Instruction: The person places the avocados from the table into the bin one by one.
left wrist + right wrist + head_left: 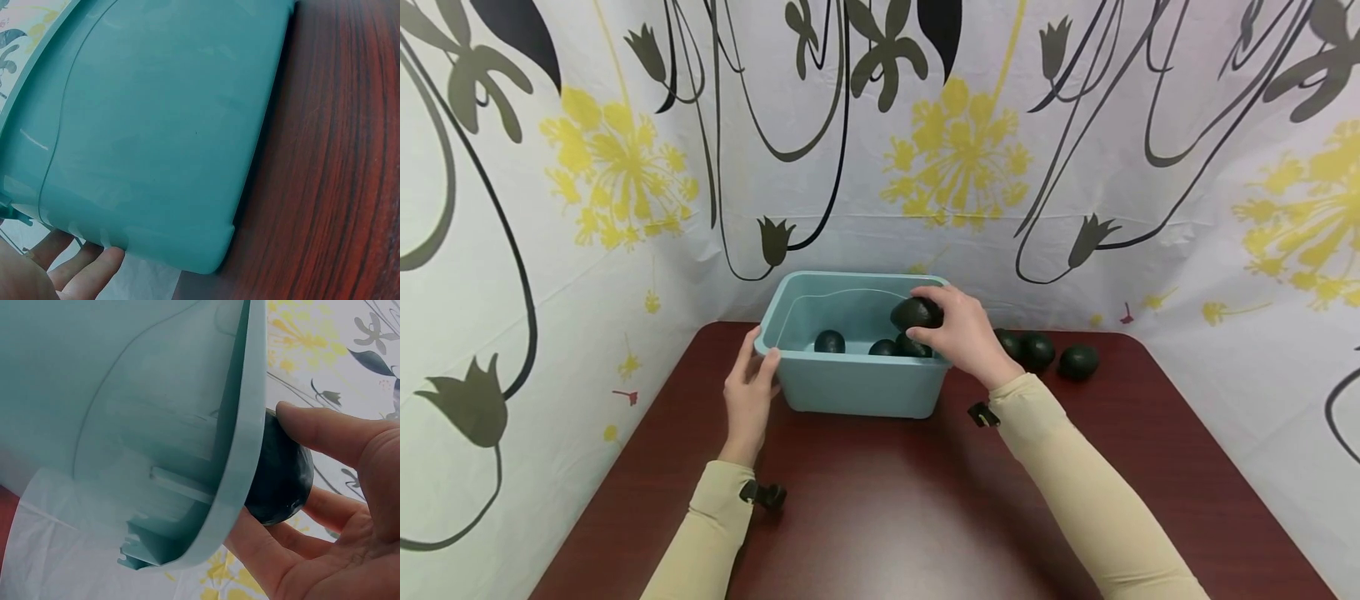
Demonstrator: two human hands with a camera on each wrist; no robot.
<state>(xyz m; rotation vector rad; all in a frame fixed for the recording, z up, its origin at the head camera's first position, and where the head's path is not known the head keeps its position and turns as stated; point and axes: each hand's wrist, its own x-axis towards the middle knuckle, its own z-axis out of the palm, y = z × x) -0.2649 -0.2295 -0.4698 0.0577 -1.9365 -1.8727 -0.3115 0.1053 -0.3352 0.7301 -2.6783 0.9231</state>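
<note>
A dark reddish-brown table [880, 508] with rounded corners and a glossy top stands in a corner closed off by a hanging white curtain [1150, 167]. The curtain is printed with yellow dandelion-like flowers, olive-grey tulip shapes and long curling black stems, and it wraps round the table on the left, back and right. The light is even and soft, leaving a faint sheen on the wood.
</note>
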